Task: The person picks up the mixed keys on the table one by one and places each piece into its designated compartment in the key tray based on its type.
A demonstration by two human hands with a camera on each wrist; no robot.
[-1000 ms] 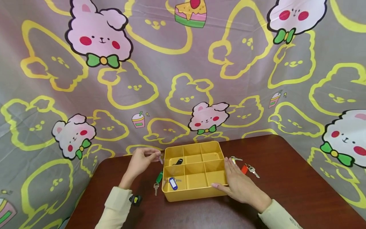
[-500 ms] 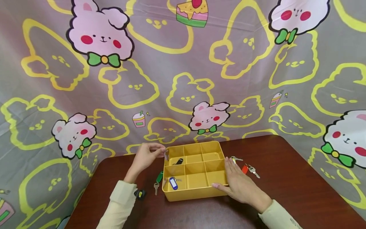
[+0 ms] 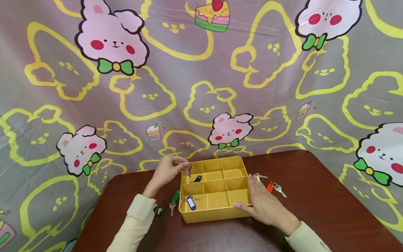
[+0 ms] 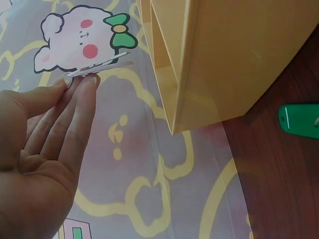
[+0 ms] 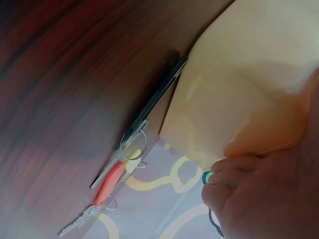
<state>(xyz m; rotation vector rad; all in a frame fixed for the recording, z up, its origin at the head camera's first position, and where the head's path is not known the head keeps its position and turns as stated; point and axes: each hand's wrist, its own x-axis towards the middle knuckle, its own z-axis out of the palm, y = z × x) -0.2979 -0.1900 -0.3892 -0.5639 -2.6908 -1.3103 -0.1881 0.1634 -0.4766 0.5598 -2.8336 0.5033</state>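
Note:
My left hand pinches a key ring between thumb and fingertips, with a key and a pale purplish tag hanging from it. It is over the back left compartment of a yellow divided box. In the left wrist view the key sticks out past the fingertips. Inside that compartment lies a black key tag; a blue key tag with its key lies in the front left one. My right hand rests with straight fingers along the box's right side, thumb at the front rim.
Left of the box lies a green key tag with a key. On the right lie a red key tag and a yellow one, each with a key. A black tag with a key sits beside the box wall. Patterned cloth hangs behind the table.
My left hand has moved right, carrying the key and tag from beyond the box's left edge to above the back left compartment. The right hand stays at the box's right side.

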